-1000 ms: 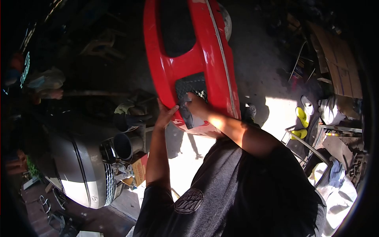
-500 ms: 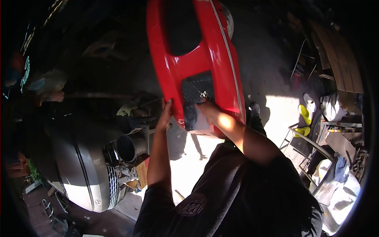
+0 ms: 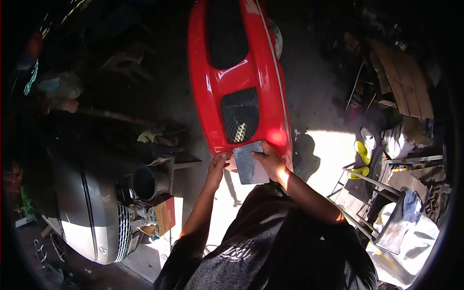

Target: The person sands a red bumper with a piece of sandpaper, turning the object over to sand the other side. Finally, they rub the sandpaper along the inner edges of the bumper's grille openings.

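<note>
A glossy red car bumper [image 3: 234, 77] with two openings stretches away in front of me. Black mesh [image 3: 240, 116] shows in the nearer opening. My right hand [image 3: 270, 162] pinches a flat grey rectangular sheet [image 3: 250, 166], which looks like sandpaper, thumb on top. That sheet lies against the bumper's near end and hangs past its edge. At the near left corner of the bumper, my left hand [image 3: 218, 169] has its fingers curled against the edge, just left of the sheet. The undersides of both hands are hidden.
A silver car front [image 3: 89, 212] is at the left, beside a dark bucket [image 3: 146, 182] and a cardboard box [image 3: 164, 215]. To the right, a metal frame [image 3: 377, 179] stands near yellow shoes [image 3: 361, 152]. Brown cardboard [image 3: 403, 79] leans farther back.
My right hand has drawn the grey sheet toward me, from over the mesh opening to the bumper's near edge. My left hand has slid down from the bumper's side to its near corner.
</note>
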Demonstrator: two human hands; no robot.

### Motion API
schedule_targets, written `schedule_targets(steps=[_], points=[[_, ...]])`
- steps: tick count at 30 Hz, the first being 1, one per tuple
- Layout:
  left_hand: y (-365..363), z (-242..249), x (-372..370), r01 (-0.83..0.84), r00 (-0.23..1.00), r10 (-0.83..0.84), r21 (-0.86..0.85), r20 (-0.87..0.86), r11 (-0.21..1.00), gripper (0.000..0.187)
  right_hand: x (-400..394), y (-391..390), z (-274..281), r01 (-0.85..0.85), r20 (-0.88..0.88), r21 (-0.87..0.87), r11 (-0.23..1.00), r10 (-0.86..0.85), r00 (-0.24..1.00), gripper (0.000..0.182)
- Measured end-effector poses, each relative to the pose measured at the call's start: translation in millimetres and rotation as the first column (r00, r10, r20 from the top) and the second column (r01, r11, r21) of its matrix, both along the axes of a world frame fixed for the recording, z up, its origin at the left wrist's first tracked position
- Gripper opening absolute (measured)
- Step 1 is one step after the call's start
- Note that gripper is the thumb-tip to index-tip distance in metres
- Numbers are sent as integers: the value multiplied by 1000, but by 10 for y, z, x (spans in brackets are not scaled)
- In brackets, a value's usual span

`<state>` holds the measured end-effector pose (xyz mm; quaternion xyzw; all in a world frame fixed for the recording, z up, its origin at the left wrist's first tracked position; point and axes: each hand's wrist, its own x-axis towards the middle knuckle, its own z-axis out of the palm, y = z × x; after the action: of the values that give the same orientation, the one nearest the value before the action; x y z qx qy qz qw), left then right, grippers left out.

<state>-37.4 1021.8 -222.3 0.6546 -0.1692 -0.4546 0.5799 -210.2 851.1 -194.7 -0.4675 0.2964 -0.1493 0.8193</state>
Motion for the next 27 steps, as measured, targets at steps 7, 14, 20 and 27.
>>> schedule_targets(steps=[7,14,20,27], points=[[99,503,-1149,51,978,-61,-53,-201,997,16,-874,355,179,22,-14,93,995,-21,1000,25],[292,934,-1127,181,964,-180,-15,-194,983,21,-1612,1015,150,-174,54,181,968,167,985,24],[427,777,-864,278,943,-286,-71,-167,958,21,-1237,1199,385,-192,-95,59,980,197,976,17],[1256,208,356,327,939,-324,4,-116,945,30,-99,1548,274,-54,-255,8,998,54,965,26]])
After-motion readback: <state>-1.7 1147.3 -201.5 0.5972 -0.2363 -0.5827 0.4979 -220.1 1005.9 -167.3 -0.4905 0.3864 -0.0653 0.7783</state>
